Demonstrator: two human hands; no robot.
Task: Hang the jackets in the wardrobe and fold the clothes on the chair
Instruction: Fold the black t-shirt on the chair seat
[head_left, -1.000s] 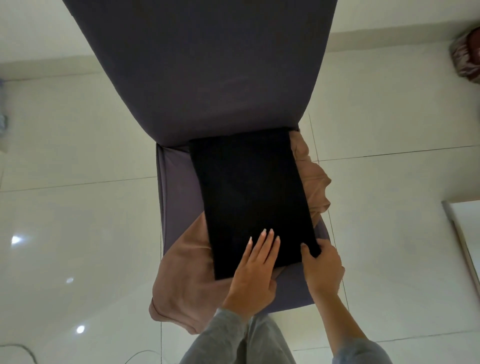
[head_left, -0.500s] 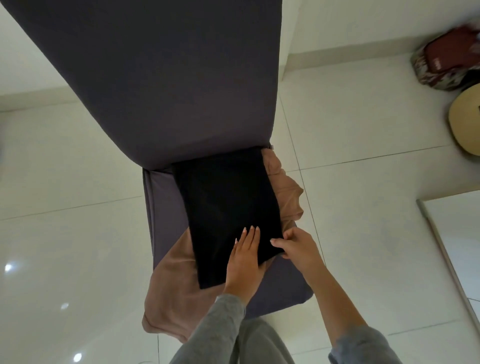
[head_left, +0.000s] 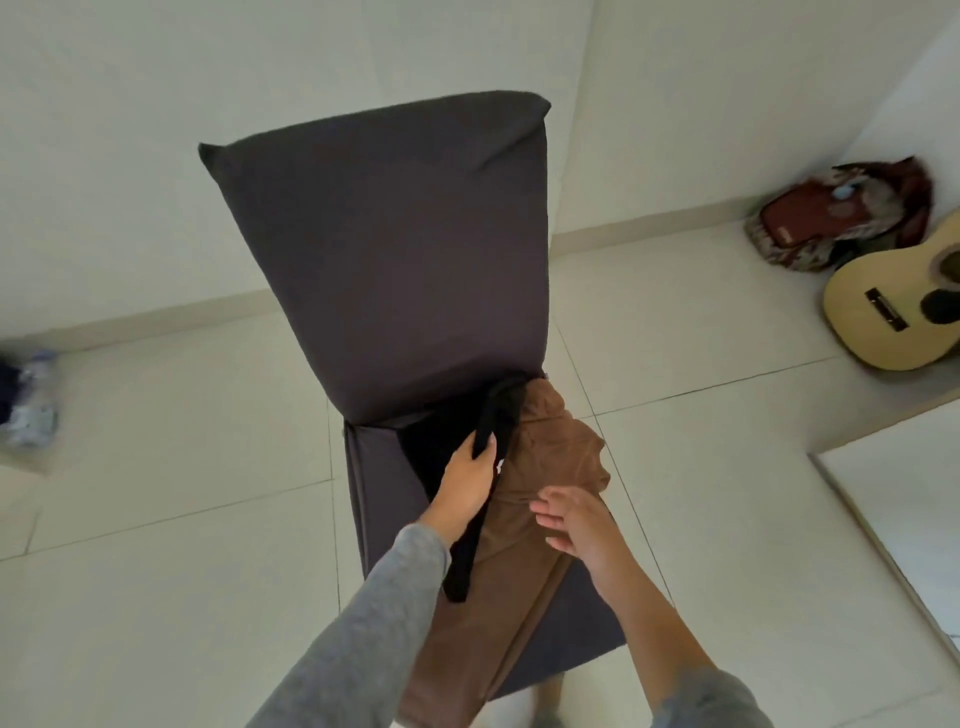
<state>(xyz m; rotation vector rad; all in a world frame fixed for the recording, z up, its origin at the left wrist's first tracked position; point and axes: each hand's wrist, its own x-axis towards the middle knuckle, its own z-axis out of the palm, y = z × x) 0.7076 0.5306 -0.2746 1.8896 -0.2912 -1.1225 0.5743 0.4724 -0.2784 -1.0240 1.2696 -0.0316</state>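
Lifted since before: black garment (head_left: 464, 569), your left hand (head_left: 467, 478) curled round it. Your right hand (head_left: 576, 525): spread, empty, above brown garment (head_left: 550, 452). Folding step, seemingly; next, park black, fold brown.

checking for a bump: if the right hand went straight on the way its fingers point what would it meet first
The right hand would likely meet the black garment gripped by the left hand, just across the brown garment; depth is unclear.

White walls (head_left: 156, 156), pale tiled floor (head_left: 156, 545), guitar (head_left: 878, 322) beside red bag (head_left: 826, 218)
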